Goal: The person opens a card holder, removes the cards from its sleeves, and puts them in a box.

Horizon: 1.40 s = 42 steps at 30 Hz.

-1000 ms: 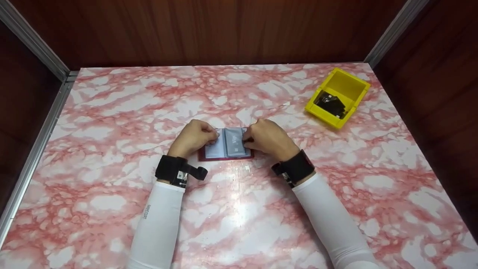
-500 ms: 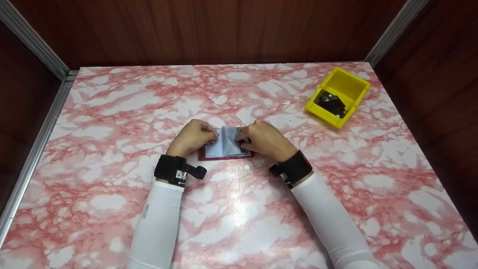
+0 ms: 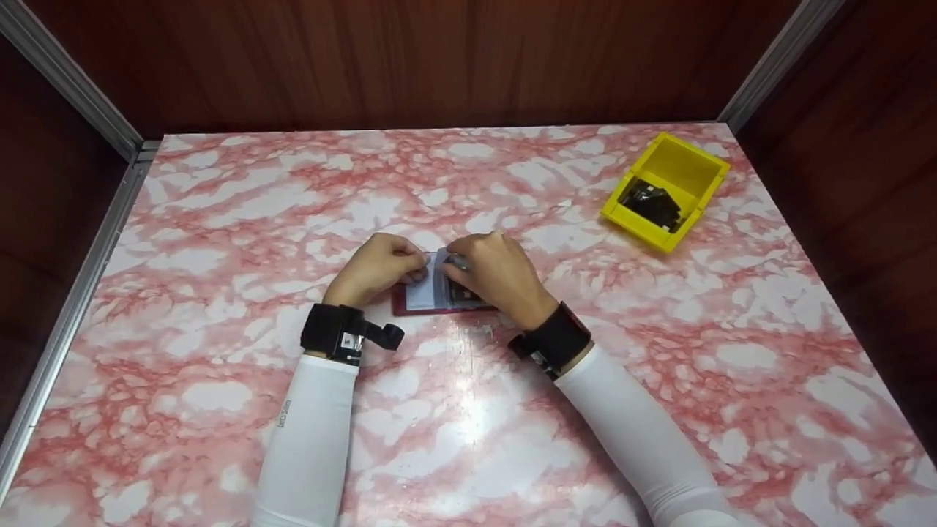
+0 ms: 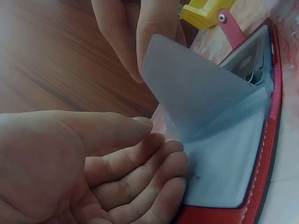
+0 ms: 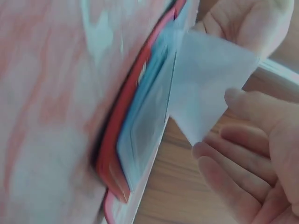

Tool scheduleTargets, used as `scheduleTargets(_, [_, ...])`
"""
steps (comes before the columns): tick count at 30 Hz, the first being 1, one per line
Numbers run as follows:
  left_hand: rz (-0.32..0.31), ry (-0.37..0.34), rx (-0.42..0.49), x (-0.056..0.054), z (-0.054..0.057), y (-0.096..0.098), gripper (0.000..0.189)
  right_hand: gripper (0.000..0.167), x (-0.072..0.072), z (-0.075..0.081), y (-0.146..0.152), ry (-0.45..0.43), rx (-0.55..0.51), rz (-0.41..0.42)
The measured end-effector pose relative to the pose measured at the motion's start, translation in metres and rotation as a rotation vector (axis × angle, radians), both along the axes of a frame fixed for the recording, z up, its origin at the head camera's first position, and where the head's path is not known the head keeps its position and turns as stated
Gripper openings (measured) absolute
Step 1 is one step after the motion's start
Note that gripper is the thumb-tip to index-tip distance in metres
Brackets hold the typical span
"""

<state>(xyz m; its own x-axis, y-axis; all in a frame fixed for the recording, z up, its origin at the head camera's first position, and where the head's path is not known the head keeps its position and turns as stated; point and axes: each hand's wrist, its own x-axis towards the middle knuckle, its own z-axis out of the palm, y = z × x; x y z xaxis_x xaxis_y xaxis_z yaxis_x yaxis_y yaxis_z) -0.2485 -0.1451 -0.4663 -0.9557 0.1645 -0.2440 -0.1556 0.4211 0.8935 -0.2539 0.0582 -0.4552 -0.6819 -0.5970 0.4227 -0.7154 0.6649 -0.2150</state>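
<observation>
A red card holder (image 3: 399,304) lies open on the marbled table between both hands. In the left wrist view, one clear plastic sleeve (image 4: 191,84) stands raised from its spine, and more sleeves (image 4: 219,177) lie flat on the left side. My right hand (image 3: 505,274) pinches the free edge of the raised sleeve between thumb and fingers, best seen in the right wrist view. With fingers loosely bent, my left hand (image 3: 370,267) rests at the left sleeves' edge; its thumb lies close to the index fingertip. A dark card (image 3: 463,293) shows in the right-hand part, partly hidden by my right hand.
A yellow box (image 3: 666,239) at the back right holds dark flat pieces (image 3: 650,205). The holder's snap strap (image 4: 231,31) sticks out past its far side. Wood-grain panels (image 3: 410,66) close off the table's back and sides.
My right hand has moved left, turning the sleeve with the grey card over from the right side and then lifting another sleeve, exposing a dark card. My left hand has stayed in place.
</observation>
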Motion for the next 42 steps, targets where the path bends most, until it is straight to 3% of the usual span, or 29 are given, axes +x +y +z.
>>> scheduleTargets(6, [0.055, -0.018, 0.040, 0.000, 0.006, -0.002, 0.020, 0.031, 0.003, -0.005, -0.005, 0.024, -0.024, -0.040])
scheduleTargets(13, [0.105, 0.021, 0.013, 0.002, 0.013, -0.011, 0.023, 0.022, 0.005, -0.010, -0.008, -0.054, 0.116, 0.127])
scheduleTargets(18, [0.145, -0.001, 0.029, 0.004, 0.015, -0.015, 0.029, 0.012, 0.003, -0.009, -0.007, -0.109, 0.167, 0.178])
scheduleTargets(25, [0.127, 0.016, -0.023, 0.003, 0.013, -0.008, 0.026, 0.018, -0.012, 0.008, 0.015, -0.218, 0.119, 0.155])
scheduleTargets(32, [0.070, -0.075, 0.100, 0.003, 0.008, 0.009, 0.028, 0.022, -0.025, 0.016, 0.046, -0.363, 0.187, 0.058])
scheduleTargets(36, [0.059, -0.107, 0.129, 0.004, 0.007, 0.018, 0.026, 0.021, -0.026, 0.013, 0.051, -0.357, 0.207, 0.069])
scheduleTargets(42, [0.069, -0.114, 0.065, 0.004, 0.004, 0.026, 0.019, 0.023, -0.025, 0.005, 0.049, -0.305, 0.229, 0.068])
